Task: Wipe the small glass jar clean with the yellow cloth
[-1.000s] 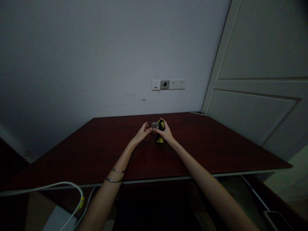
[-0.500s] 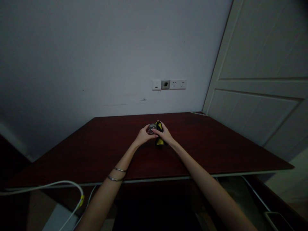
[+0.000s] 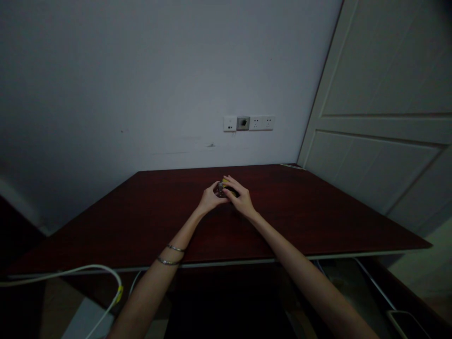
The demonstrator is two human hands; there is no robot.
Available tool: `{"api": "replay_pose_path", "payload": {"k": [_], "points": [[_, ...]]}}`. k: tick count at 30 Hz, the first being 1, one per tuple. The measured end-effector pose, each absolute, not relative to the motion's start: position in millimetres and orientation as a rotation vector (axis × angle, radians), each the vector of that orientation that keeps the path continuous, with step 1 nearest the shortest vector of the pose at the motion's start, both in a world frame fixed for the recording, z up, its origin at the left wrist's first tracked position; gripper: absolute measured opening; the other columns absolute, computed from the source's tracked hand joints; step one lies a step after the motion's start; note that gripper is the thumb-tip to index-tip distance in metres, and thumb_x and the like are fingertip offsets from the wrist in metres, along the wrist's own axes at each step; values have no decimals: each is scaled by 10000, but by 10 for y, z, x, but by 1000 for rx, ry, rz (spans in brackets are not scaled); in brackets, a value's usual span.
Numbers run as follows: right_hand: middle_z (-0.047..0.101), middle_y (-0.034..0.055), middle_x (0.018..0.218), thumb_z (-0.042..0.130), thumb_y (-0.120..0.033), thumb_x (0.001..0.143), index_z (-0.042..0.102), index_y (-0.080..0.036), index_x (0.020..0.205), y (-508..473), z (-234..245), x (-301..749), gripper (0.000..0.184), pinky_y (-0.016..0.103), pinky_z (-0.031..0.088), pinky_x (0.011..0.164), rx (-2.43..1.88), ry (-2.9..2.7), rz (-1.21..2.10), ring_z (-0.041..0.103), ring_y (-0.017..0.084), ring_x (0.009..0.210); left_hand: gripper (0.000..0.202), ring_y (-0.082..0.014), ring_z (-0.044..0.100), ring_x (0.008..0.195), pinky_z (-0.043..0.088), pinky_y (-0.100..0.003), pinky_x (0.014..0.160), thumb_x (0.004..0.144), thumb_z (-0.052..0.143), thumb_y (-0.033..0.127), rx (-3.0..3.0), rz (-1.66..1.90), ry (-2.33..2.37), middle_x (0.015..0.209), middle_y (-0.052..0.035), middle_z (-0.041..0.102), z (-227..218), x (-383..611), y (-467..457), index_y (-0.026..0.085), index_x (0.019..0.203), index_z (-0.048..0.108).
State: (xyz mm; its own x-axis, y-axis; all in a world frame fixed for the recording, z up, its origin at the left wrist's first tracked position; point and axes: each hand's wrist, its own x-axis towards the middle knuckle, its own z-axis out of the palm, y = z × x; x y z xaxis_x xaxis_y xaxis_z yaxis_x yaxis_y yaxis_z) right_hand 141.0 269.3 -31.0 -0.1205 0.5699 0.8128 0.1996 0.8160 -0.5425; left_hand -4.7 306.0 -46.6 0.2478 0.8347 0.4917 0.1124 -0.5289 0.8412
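Observation:
Above the middle of the dark red table (image 3: 148, 221), my left hand (image 3: 209, 200) is closed around a small clear, shiny object (image 3: 221, 190) that looks like glass or plastic. Its exact kind is hard to make out in the dim light. My right hand (image 3: 243, 200) holds a black and yellow piece, seemingly a cloth (image 3: 231, 190), against the right side of the clear object. Fingers hide most of both things. The two hands meet at the fingertips, and two bracelets (image 3: 169, 261) circle my left forearm.
Behind the table stands a pale wall with sockets (image 3: 261, 123) and a grey switch plate (image 3: 243, 123). A white panelled door (image 3: 374, 117) borders the right side. A white cable (image 3: 88, 267) loops over the front left edge. Lower right lies a phone-like object (image 3: 407, 325).
My right hand has turned over the clear object, its fingers now spread across the top. The black and yellow piece, which hung below the hand before, is now mostly covered.

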Motion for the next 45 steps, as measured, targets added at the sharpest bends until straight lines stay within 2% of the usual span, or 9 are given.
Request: {"api": "replay_pose_path", "payload": {"k": [10, 13, 18, 20, 28, 31, 37, 40, 45], "points": [[623, 46, 1151, 489, -380, 832, 601, -240, 1115, 2882, -267, 1445, 335, 364, 432, 955, -758, -1565, 494, 580, 195, 1067, 824, -227, 599, 974, 481, -347, 864, 457, 808, 296, 2004, 1316, 922, 1104, -117, 609, -427, -44, 2974, 113, 1190, 477], [582, 51, 1214, 489, -361, 837, 563, -241, 1171, 2777, -281, 1453, 362, 373, 400, 992, -746, -1611, 412, 535, 195, 1132, 798, -227, 597, 974, 474, -345, 868, 472, 796, 287, 2059, 1327, 970, 1087, -101, 620, -415, -54, 2963, 123, 1188, 485], [490, 36, 1317, 518, -308, 833, 519, -263, 1222, 2577, -265, 1462, 391, 420, 286, 1074, -600, -1872, 207, 335, 201, 1302, 667, -195, 605, 948, 478, -302, 845, 552, 718, 201, 2037, 1370, 946, 1087, -88, 623, -400, -60, 2988, 124, 1175, 491], [498, 31, 1310, 521, -306, 832, 521, -271, 1219, 2565, -243, 1460, 389, 419, 287, 1074, -584, -1912, 187, 331, 197, 1304, 656, -192, 603, 949, 475, -298, 847, 559, 708, 195, 2042, 1387, 964, 1087, -89, 622, -387, -58, 2977, 124, 1174, 491], [629, 48, 1143, 493, -377, 832, 619, -232, 1095, 2810, -135, 1403, 325, 363, 431, 962, -768, -1648, 356, 578, 195, 1069, 831, -223, 586, 986, 464, -331, 870, 470, 793, 324, 2149, 1362, 1034, 1102, -96, 612, -321, -35, 2848, 133, 1211, 468], [660, 63, 1078, 493, -395, 830, 635, -212, 1067, 2851, -140, 1407, 331, 357, 466, 912, -825, -1629, 373, 617, 200, 995, 858, -230, 588, 979, 465, -329, 861, 449, 802, 347, 2190, 1326, 1061, 1078, -92, 623, -313, -32, 2836, 134, 1213, 476], [551, 60, 1253, 501, -309, 843, 569, -220, 1167, 2662, -190, 1476, 343, 408, 314, 1061, -632, -1921, 108, 417, 195, 1248, 709, -199, 615, 863, 484, -294, 775, 547, 736, 269, 2183, 1301, 1089, 1004, -64, 651, -343, -42, 2896, 140, 1202, 497], [519, 33, 1288, 524, -288, 832, 550, -254, 1187, 2602, -170, 1514, 358, 450, 261, 1085, -557, -2076, 83, 377, 199, 1277, 603, -183, 615, 827, 482, -275, 748, 573, 705, 232, 2163, 1336, 1091, 978, -60, 656, -357, -39, 2916, 129, 1143, 536], [594, 53, 1196, 526, -294, 827, 610, -245, 1113, 2740, -83, 1484, 302, 432, 368, 1023, -685, -1901, 175, 496, 217, 1179, 645, -178, 614, 801, 485, -261, 714, 549, 736, 294, 2142, 1341, 1095, 900, -33, 664, -336, -10, 2883, 147, 1145, 539]]}}
